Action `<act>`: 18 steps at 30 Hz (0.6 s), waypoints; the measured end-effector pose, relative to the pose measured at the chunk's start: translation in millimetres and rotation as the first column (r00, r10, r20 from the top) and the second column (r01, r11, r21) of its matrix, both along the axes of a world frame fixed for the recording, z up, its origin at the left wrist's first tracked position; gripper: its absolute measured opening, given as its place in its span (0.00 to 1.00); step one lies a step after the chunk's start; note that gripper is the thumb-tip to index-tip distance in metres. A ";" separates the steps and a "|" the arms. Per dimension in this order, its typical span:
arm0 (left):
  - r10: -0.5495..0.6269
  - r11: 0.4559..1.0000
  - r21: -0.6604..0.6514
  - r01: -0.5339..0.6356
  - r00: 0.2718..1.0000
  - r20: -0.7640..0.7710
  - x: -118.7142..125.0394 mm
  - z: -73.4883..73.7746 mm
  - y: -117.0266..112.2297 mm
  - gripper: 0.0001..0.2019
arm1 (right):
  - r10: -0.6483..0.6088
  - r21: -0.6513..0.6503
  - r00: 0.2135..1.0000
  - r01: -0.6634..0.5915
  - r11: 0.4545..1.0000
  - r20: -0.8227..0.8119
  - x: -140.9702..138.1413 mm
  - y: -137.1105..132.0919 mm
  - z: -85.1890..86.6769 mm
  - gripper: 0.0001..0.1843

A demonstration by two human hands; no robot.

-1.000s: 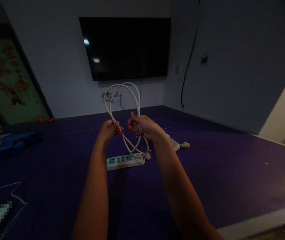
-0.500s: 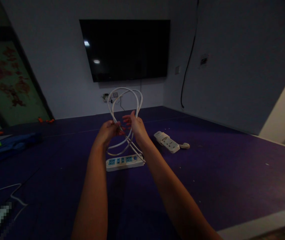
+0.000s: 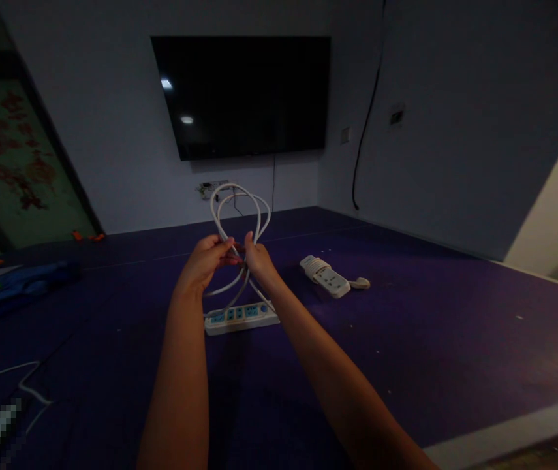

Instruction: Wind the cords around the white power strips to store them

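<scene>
A looped white power cord (image 3: 237,188) rises above my two hands, crossing itself where they meet. My left hand (image 3: 207,260) pinches the left side of the loops, thumb on top. Close beside it, my right hand (image 3: 258,258) grips the right side with its thumb pointing up; its other fingers are partly hidden. Below the hands lies a white power strip (image 3: 242,318) with blue sockets, on the purple surface. More of the cord hangs down in front of and beside this strip, and my right forearm covers the strip's right end.
To the right lies a second power strip (image 3: 333,282) with its cord wound round it. Blue fabric (image 3: 24,287) lies at the left, and a thin white cable (image 3: 31,390) nearer me. A television (image 3: 249,98) hangs on the back wall above the purple surface (image 3: 430,326).
My right hand has moved left and down towards my left hand, closing on the cord. The loops have dropped and narrowed, and the hanging cord now crosses the power strip's left end.
</scene>
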State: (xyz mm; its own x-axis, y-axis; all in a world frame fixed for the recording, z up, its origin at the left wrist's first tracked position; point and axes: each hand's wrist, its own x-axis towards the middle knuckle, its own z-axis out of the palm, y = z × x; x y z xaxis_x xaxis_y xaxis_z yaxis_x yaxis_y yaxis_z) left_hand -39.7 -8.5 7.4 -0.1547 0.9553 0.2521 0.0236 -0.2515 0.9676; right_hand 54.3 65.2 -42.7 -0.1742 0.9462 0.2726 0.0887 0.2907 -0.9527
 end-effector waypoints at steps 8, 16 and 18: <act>-0.016 0.998 0.060 0.024 0.990 -0.142 -3.7 -1.1 -1.5 0.08 | -0.062 0.070 0.985 0.074 0.995 -0.161 -3.6 -3.5 -0.9 0.39; 0.138 0.987 0.139 -0.085 0.887 -0.440 -5.7 2.9 -7.7 0.24 | -0.143 0.056 0.938 0.169 0.984 -0.316 -3.3 -8.6 -2.7 0.35; 0.242 0.966 0.195 -0.168 0.851 -0.466 -5.1 5.5 -10.6 0.19 | -0.168 0.024 0.920 0.189 0.982 -0.355 -1.9 -8.7 -2.4 0.34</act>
State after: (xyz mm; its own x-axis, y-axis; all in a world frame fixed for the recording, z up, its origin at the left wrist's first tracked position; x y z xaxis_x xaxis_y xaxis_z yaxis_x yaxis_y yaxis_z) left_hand -44.8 -19.1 12.9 -0.1666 0.8634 0.4763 0.5439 -0.3224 0.7748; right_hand 52.4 56.5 -45.1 0.1121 0.9338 0.3397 -0.1913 0.3557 -0.9148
